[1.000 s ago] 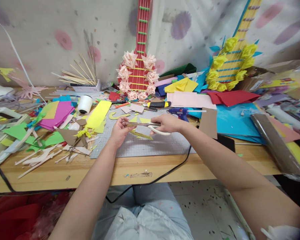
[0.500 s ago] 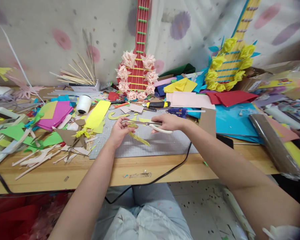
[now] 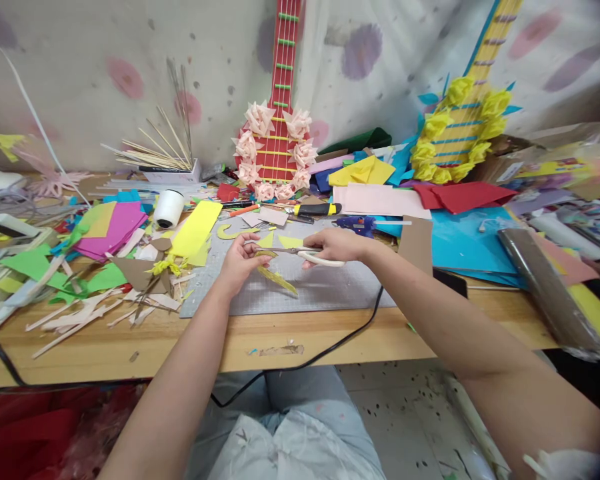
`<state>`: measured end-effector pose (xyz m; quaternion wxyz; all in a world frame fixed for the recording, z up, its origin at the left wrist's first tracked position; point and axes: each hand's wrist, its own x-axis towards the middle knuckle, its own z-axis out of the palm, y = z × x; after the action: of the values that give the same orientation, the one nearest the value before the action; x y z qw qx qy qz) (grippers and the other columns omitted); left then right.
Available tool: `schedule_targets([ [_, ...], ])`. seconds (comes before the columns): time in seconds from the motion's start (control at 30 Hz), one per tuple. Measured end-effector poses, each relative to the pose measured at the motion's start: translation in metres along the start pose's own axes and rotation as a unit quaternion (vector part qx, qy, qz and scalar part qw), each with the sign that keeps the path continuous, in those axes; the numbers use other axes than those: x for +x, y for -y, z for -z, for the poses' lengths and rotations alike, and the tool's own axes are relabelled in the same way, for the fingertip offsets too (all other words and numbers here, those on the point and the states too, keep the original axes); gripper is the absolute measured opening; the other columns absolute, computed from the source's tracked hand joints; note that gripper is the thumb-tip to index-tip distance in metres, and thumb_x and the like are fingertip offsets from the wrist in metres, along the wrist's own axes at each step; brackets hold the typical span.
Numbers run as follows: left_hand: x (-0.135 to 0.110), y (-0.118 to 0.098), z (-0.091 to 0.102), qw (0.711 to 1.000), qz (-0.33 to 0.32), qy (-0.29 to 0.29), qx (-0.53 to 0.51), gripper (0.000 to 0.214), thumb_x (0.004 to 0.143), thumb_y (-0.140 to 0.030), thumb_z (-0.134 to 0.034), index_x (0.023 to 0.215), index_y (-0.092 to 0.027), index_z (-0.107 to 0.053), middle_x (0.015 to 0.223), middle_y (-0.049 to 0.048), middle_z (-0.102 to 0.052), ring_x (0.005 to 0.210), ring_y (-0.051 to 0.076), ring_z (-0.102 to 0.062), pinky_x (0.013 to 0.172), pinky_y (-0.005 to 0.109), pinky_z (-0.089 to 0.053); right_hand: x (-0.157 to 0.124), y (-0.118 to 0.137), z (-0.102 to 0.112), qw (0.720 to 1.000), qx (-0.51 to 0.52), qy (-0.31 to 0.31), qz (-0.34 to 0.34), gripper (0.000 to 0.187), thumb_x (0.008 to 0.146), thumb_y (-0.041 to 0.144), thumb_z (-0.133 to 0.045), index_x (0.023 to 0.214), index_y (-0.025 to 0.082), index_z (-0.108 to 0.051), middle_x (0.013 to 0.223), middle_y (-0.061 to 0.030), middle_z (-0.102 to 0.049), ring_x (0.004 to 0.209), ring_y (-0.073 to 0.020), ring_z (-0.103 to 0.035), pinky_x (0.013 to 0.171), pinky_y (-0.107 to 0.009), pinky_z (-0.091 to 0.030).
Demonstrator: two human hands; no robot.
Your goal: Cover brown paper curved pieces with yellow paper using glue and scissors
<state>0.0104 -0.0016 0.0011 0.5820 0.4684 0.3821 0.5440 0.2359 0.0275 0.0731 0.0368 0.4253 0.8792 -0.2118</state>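
White-handled scissors [image 3: 322,257] are gripped in my right hand [image 3: 336,245], their blades pointing left toward my other hand. My left hand [image 3: 237,264] pinches a yellow paper piece [image 3: 277,279], whose strip hangs down to the right below the blades. The blades reach the paper close to my left fingertips. Beneath both hands lies a grey cutting mat [image 3: 330,287]. Just behind them on the mat are small yellow paper scraps [image 3: 290,241] and a curved yellow cutout [image 3: 226,231].
A red paper guitar [image 3: 275,143] with pink flowers leans at the back; a yellow guitar [image 3: 457,133] stands right. A blue glue gun [image 3: 356,225] and utility knife [image 3: 317,209] lie behind the mat. A black cable [image 3: 340,347] crosses the table's front edge. Paper scraps [image 3: 80,313] cover the left.
The scissor blades have shifted slightly at the paper, and the hanging yellow strip has swung a little to the left. Both hands stay almost in place.
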Motion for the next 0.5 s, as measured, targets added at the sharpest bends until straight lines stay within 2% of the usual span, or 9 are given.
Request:
schedule_targets([
  [0.17,0.0004,0.0013,0.0016,1.0,-0.004,0.003,0.006,0.052,0.051,-0.017,-0.076,0.092,-0.018,-0.045,0.062,-0.0083,-0.056,0.053,0.008,-0.058,0.055,0.021,-0.049,-0.0015,-0.0057,0.0,0.999,0.046,-0.005,-0.002,0.049,0.065,0.067,-0.051,0.068,0.018,-0.051,0.059,0.0043,-0.041,0.057,-0.009,-0.035,0.055,-0.023,-0.018],
  [0.3,0.0006,0.0026,0.002,1.0,-0.003,0.003,0.002,0.051,0.052,-0.017,-0.076,0.092,-0.018,-0.045,0.062,-0.0079,-0.056,0.053,0.009,-0.059,0.055,0.022,-0.049,-0.0037,-0.0058,0.0006,0.998,0.052,-0.017,-0.008,0.05,0.065,0.068,-0.051,0.072,0.018,-0.052,0.064,0.003,-0.045,0.061,-0.0104,-0.039,0.055,-0.023,-0.02],
  [0.5,0.0003,0.0029,0.0012,1.0,0.008,-0.001,0.009,0.053,0.049,-0.017,-0.076,0.091,-0.019,-0.045,0.062,-0.0073,-0.057,0.059,0.011,-0.06,0.058,0.024,-0.051,-0.0001,-0.0033,-0.0033,0.999,0.038,0.005,0.019,0.047,0.066,0.064,-0.052,0.075,0.019,-0.053,0.068,0.0021,-0.051,0.062,-0.0111,-0.041,0.055,-0.023,-0.021],
])
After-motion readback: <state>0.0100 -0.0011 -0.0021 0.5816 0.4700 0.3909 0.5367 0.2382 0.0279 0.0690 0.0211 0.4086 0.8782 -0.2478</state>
